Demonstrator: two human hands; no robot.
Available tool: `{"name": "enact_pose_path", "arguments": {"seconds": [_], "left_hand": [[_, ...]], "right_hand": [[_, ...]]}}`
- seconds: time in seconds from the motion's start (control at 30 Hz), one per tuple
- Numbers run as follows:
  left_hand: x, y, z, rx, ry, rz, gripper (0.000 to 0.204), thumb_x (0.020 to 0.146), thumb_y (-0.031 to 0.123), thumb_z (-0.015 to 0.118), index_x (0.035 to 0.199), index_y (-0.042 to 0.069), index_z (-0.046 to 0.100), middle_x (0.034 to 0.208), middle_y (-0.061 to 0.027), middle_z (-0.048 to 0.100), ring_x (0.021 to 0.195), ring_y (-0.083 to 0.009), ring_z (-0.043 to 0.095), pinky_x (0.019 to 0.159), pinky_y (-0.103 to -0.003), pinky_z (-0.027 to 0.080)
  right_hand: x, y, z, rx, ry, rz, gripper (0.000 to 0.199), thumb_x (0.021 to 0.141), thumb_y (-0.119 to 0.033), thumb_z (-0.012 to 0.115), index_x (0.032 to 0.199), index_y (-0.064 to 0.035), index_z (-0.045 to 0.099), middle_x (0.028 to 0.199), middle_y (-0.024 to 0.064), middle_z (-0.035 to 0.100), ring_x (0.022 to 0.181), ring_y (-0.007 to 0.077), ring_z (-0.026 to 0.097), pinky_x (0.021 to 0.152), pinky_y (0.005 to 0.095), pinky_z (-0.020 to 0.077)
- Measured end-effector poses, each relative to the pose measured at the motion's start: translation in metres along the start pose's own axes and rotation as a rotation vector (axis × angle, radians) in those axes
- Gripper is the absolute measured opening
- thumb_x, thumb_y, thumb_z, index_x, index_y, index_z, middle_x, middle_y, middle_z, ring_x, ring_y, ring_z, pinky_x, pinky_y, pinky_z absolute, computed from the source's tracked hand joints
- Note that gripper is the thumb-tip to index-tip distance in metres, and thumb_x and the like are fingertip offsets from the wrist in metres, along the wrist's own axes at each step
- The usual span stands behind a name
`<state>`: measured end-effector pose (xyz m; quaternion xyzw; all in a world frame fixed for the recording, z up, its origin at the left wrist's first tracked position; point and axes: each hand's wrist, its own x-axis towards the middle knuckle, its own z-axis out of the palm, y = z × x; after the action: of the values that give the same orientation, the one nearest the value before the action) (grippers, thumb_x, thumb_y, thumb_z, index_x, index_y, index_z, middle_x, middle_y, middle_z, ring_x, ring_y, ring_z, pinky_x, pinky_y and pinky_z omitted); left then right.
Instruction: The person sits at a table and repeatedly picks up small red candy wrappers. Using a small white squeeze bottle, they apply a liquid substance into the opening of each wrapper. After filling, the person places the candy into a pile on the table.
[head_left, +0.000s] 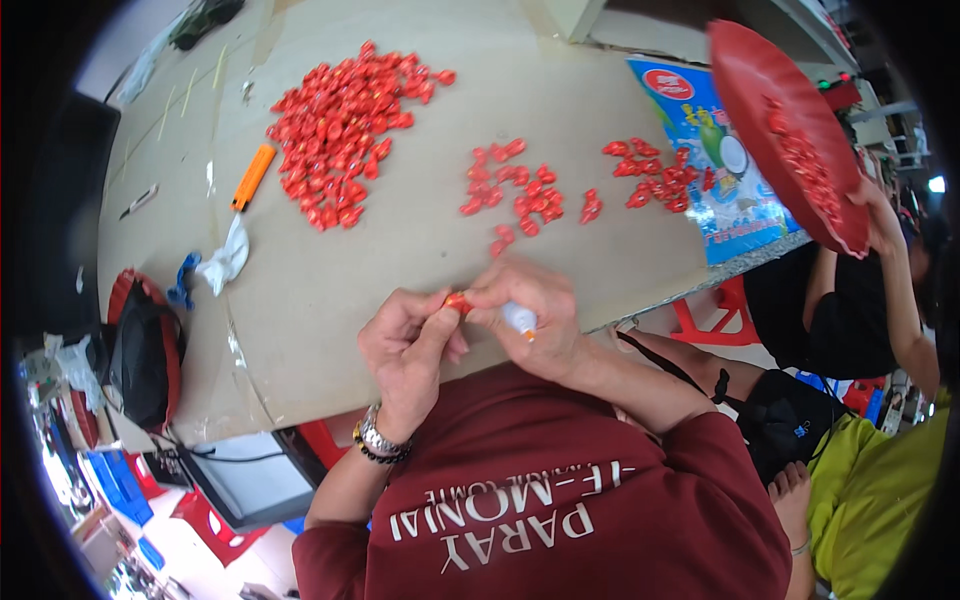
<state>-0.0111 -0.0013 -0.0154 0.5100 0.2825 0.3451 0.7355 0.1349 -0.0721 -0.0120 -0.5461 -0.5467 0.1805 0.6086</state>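
Above the near edge of the table, my left hand [408,335] pinches a small glossy red piece [457,302] between thumb and finger. From the other side, the fingertips of my right hand [545,300] meet the same piece. Tucked in my right hand is a small white tube [519,318] with an orange tip pointing down toward me. Beyond my hands lie loose clusters of similar red pieces [530,200], and a big heap of them [335,130] spreads at the far left of centre.
An orange-handled cutter [253,178] and crumpled white tissue [226,258] lie left of the heap. A black bag [145,350] sits at the left edge. At right, a person's hand [880,215] holds a tilted red basin [785,130] of red pieces over a blue printed bag [715,160].
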Motion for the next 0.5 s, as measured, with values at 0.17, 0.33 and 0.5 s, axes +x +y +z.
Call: {"name": "enact_pose_path", "arguments": {"seconds": [0.17,0.33,0.5], "left_hand": [[0.0012,-0.0009,0.0049,-0.053,0.018,0.022,0.003,0.091,-0.001,0.059,0.093,-0.003,0.059,0.078,-0.0089,0.065,0.057,-0.0088,0.058,0.049,-0.021,0.046],[0.0007,-0.0036,0.0009,-0.033,-0.005,0.021,0.003,0.091,-0.001,0.060,0.093,-0.002,0.059,0.079,-0.0085,0.065,0.057,-0.0080,0.058,0.048,-0.020,0.046],[-0.0001,-0.0022,0.0000,-0.036,-0.001,0.030,0.002,0.091,0.000,0.060,0.093,-0.002,0.059,0.078,-0.0082,0.065,0.056,-0.0082,0.057,0.047,-0.021,0.045]], "right_hand": [[0.0018,0.0033,-0.0023,-0.001,0.007,-0.029,0.018,0.074,0.006,0.071,0.083,-0.0012,0.057,0.072,0.0090,0.059,0.065,0.0240,0.057,0.057,0.0337,0.0457],[0.0032,-0.0017,0.0001,0.016,0.013,0.005,0.017,0.074,0.007,0.070,0.081,-0.0008,0.056,0.071,0.0088,0.059,0.065,0.0241,0.057,0.056,0.0334,0.0452],[0.0043,-0.0034,0.0022,0.005,-0.011,-0.007,0.016,0.075,0.006,0.070,0.082,-0.0003,0.057,0.071,0.0088,0.058,0.065,0.0243,0.057,0.056,0.0338,0.0446]]}}
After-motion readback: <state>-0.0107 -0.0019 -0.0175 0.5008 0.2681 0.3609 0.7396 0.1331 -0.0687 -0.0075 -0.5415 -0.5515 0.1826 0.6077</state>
